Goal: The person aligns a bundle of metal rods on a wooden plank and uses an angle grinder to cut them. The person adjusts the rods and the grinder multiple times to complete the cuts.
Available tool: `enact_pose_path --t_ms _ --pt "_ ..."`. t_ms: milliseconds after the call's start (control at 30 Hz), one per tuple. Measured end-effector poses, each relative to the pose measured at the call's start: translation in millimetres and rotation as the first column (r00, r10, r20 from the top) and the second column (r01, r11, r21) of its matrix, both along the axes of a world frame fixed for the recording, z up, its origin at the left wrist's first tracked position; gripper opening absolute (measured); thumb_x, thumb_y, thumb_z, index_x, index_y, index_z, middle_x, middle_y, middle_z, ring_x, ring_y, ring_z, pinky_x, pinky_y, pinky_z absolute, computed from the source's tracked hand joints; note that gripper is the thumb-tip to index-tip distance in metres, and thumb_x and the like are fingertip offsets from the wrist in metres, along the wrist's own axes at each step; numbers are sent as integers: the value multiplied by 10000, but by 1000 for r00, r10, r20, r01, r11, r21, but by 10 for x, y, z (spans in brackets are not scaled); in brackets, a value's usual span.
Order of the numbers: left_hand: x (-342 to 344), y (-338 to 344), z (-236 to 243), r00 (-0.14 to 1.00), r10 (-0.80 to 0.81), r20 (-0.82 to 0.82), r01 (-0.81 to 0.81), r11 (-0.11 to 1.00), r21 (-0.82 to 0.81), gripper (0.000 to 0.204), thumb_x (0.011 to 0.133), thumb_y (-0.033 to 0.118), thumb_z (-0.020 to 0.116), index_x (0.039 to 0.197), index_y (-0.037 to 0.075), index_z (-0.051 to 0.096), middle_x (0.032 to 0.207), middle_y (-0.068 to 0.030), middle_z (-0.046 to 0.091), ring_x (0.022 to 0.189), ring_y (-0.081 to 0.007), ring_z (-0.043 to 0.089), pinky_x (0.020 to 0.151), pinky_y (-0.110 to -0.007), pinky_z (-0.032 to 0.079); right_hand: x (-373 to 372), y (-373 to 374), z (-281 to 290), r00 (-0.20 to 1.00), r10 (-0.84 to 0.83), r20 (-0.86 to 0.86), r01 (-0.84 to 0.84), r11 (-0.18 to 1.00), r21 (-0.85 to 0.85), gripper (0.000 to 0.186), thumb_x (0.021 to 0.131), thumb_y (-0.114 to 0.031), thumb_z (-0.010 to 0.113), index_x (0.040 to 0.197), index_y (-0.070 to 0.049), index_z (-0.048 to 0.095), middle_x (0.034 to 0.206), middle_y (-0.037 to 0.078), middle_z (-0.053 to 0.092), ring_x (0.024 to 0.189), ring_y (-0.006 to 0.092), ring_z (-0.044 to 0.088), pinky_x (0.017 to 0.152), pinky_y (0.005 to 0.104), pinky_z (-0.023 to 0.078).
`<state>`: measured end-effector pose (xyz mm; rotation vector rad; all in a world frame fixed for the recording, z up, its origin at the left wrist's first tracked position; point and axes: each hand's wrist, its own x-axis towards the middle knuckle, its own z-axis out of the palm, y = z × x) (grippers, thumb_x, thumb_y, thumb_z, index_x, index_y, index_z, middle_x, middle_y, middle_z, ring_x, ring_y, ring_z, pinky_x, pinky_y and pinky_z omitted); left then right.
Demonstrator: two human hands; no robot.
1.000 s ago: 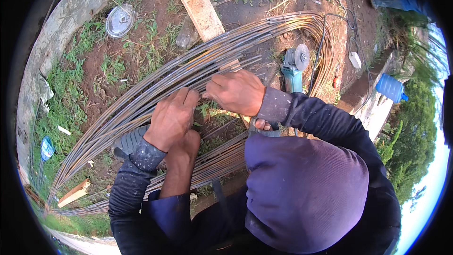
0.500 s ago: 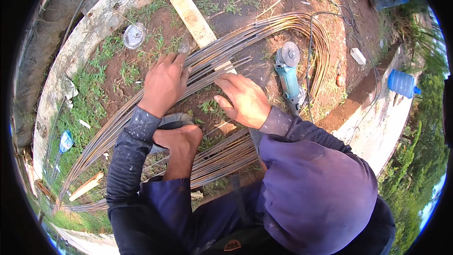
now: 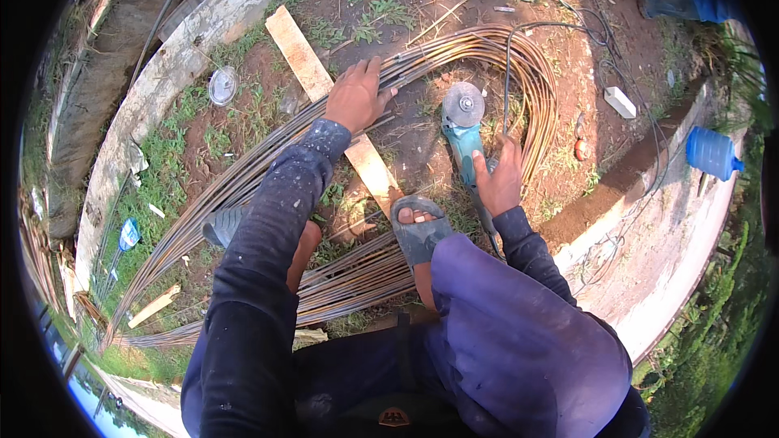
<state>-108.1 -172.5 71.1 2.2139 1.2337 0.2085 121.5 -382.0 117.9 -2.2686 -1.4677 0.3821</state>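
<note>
Your metal rods (image 3: 235, 178) already lie gathered on the ground in one long bundle, curved round in a bend at the far right and doubling back toward your feet, with a few ends sticking out just beside your left hand (image 3: 355, 103); by my judgement you are at an early, preparatory point, since the grinder (image 3: 465, 146) is not yet lifted and lies inside the bend, disc (image 3: 464, 103) facing up, and how much is left I cannot tell. Your left grip lies over the rods near the wooden plank (image 3: 304, 65) that crosses beneath them, fingers stretched forward and thumb out to the side, but whether it is closed round any rod I cannot tell. Your right hand (image 3: 501, 178) is at the lower part of the grinder's body, that grip partly open, thumb over the tool and fingers spread apart from it near the black cord (image 3: 507, 73), not clamped round anything that I can see
</note>
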Motion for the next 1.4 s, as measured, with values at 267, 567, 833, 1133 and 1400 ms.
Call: enact_pose_path --t_ms 267,567,833,1133,1400 --pt "231 439 -65 992 -100 -72 79 965 -250 531 942 389 661 1284 -6 566 1139 -289 653 1121 -440 615 958 -484 484 435 338 -95 969 -28 -245 53 994 98 413 904 -151 676 1252 19 532 1199 225 575 1074 376 590 953 443 465" --pt "375 292 -196 998 65 -12 -66 990 -127 479 930 420 689 1134 -5 598 970 -278 679 960 -454 653 850 -504 496 1226 825 -162 1000 -1 -16 4 978 209 305 892 -138 676 1151 13 617 1114 211 644 1073 388 616 949 428 484" --pt "351 345 -78 981 186 57 -164 949 -269 541 951 416 644 1273 -14 578 1145 -301 655 1096 -403 643 956 -452 497 1622 1305 -369 997 -75 32 76 997 -14 307 909 -259 656 1089 -11 643 1086 209 656 1024 365 634 883 458 504" --pt "51 259 -133 980 144 134 -122 979 -162 477 942 353 668 1230 -22 606 1080 -257 689 1017 -410 670 915 -452 519 1629 1257 -617 801 218 557 -183 976 -118 388 816 -367 772 987 -63 603 970 139 612 934 332 637 754 469 514" --pt "177 362 -123 995 96 4 -90 949 -301 493 940 396 660 1236 3 627 1090 -267 685 1043 -412 662 922 -459 509 1701 1302 -587 886 214 410 -144 970 -197 401 851 -397 754 955 -42 598 934 168 644 860 402 656 723 500 530"
